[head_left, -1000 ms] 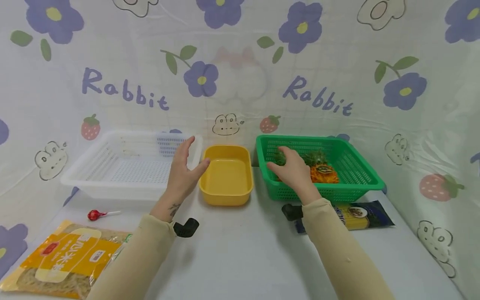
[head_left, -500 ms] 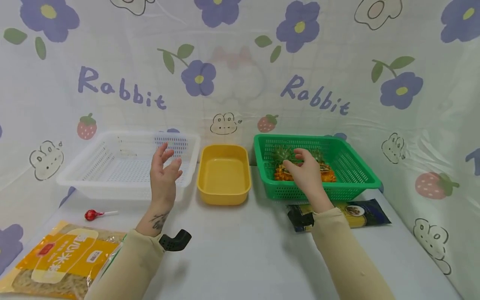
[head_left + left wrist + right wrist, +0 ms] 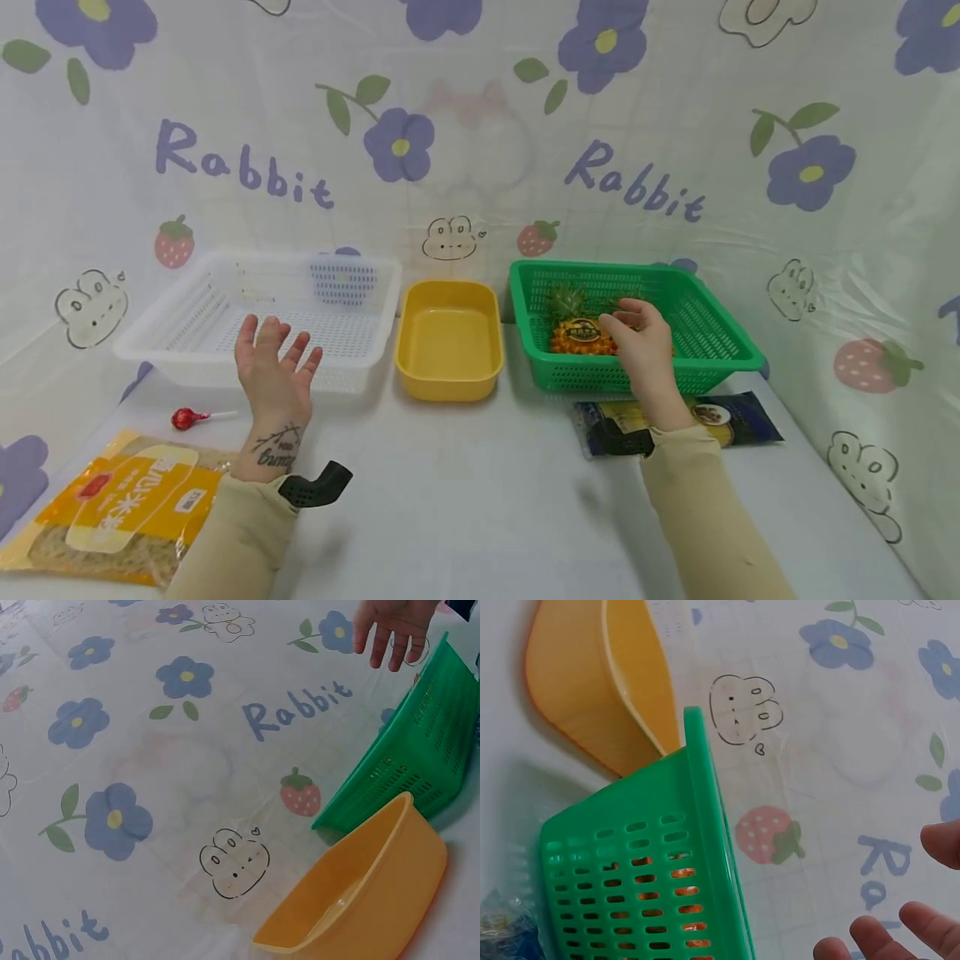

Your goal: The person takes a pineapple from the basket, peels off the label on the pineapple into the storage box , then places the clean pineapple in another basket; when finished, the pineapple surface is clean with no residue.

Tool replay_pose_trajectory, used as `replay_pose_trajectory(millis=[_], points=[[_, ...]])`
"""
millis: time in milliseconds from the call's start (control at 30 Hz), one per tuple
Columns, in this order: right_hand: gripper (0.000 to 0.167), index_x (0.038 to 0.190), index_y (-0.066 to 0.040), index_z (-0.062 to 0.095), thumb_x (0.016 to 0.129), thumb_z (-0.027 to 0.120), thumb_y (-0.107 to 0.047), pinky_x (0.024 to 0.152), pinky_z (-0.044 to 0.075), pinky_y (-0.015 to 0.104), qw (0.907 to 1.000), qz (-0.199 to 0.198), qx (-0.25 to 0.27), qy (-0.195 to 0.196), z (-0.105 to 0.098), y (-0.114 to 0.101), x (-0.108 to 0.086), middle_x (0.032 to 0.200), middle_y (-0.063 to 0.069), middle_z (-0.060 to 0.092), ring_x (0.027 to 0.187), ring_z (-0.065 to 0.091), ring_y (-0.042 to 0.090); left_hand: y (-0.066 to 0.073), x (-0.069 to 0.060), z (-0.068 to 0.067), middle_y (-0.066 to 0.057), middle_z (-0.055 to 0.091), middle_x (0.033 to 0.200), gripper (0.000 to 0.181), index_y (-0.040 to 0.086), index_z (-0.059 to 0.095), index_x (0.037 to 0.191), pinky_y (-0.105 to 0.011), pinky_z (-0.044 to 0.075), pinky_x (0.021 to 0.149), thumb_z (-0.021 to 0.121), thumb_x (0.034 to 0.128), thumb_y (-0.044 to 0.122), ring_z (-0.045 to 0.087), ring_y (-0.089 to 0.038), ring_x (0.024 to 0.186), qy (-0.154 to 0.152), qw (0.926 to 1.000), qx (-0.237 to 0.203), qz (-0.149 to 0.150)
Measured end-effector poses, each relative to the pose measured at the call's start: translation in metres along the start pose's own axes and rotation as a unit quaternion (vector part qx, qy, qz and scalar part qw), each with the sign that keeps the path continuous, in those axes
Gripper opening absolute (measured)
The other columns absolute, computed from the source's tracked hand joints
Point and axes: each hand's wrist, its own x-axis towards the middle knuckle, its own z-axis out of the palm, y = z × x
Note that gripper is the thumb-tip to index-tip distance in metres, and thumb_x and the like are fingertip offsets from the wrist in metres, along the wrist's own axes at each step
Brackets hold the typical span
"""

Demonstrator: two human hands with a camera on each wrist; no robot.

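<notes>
My left hand point(image 3: 276, 371) hangs in front of the white basket point(image 3: 232, 367), palm up and fingers loosely spread, with nothing in it. Below and left of it are a red lollipop point(image 3: 187, 418) and a yellow bag of dried noodles point(image 3: 127, 508). My right hand point(image 3: 647, 350) hovers over the front rim of the green basket point(image 3: 712, 367), fingers loosely bent and holding nothing. Pineapples lie inside that basket; one pineapple point(image 3: 581, 336) shows a dark label, and the hand partly hides the rest. A pack of spaghetti point(image 3: 738, 419) lies under the right wrist.
Between the two baskets stands a yellow tub point(image 3: 450, 387). A patterned curtain point(image 3: 465, 125) hangs behind the containers. The containers and packs rest on a white table point(image 3: 465, 500). Black wrist cameras sit at both cuffs.
My left hand has moved left and back from beside the yellow tub, turning palm up. My right hand has drawn to the right, uncovering the labelled pineapple.
</notes>
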Motion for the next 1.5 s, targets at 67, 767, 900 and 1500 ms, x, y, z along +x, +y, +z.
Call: replay_pose_trajectory(millis=[67, 767, 900, 1500], points=[[0.055, 0.138, -0.010, 0.037, 0.092, 0.055, -0.033, 0.091, 0.042, 0.046, 0.9998, 0.012, 0.015, 0.005, -0.002, 0.000, 0.001, 0.131, 0.015, 0.044, 0.113, 0.045, 0.028, -0.001, 0.003, -0.003, -0.001, 0.036, 0.115, 0.061, 0.029, 0.031, 0.136, -0.032, 0.044, 0.084, 0.064, 0.0852, 0.037, 0.045, -0.020, 0.097, 0.038, 0.9991, -0.016, -0.015], [0.075, 0.145, -0.014, 0.025, 0.086, 0.060, -0.044, 0.095, 0.038, 0.054, 0.9926, 0.015, -0.100, -0.066, -0.005, -0.027, 0.036, 0.143, 0.019, 0.033, 0.125, 0.038, 0.037, -0.015, 0.041, -0.028, 0.008, 0.038, 0.123, 0.077, 0.048, 0.024, 0.129, -0.036, 0.039, 0.092, 0.075, 0.0772, 0.021, 0.038, -0.016, 0.112, 0.175, 0.9657, -0.138, -0.133], [0.079, 0.147, -0.014, 0.020, 0.086, 0.060, -0.043, 0.096, 0.036, 0.057, 0.9709, 0.006, -0.211, -0.113, -0.001, -0.038, 0.048, 0.147, 0.020, 0.026, 0.129, 0.032, 0.040, -0.018, 0.047, -0.033, 0.007, 0.042, 0.123, 0.080, 0.048, 0.025, 0.130, -0.035, 0.042, 0.090, 0.075, 0.0766, 0.014, 0.040, -0.017, 0.111, 0.180, 0.9698, -0.122, -0.111], [0.087, 0.148, -0.014, 0.018, 0.080, 0.066, -0.037, 0.098, 0.033, 0.058, 0.8555, 0.019, -0.439, -0.274, 0.030, -0.039, 0.092, 0.152, 0.017, 0.018, 0.133, 0.026, 0.041, -0.020, 0.054, -0.038, 0.003, 0.043, 0.127, 0.090, 0.054, 0.019, 0.133, -0.041, 0.050, 0.088, 0.064, 0.0807, -0.005, 0.049, -0.021, 0.110, 0.170, 0.9774, -0.098, -0.080]])
